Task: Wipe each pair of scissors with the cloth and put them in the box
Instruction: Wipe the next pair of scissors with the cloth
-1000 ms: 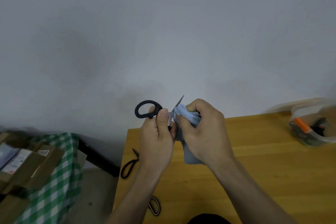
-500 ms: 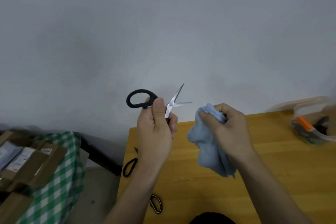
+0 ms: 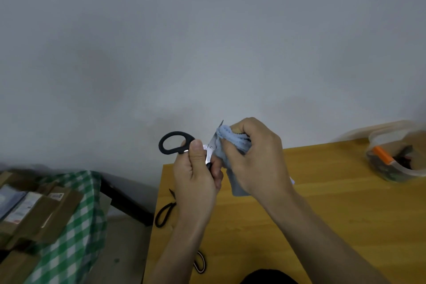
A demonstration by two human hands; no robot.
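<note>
Mostly hidden: scissors [image 3: 177, 144] blades inside cloth [image 3: 232, 143]; right hand [image 3: 258, 157] grip clamps cloth, left hand [image 3: 196, 180] handle.

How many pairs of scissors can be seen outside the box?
3: one held in the left hand, one at the table's left edge, one partly hidden beneath the left forearm. More may be hidden.

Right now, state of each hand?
Left hand: closed, holding the black-handled scissors.
Right hand: closed, holding the blue cloth against the blades.
</note>
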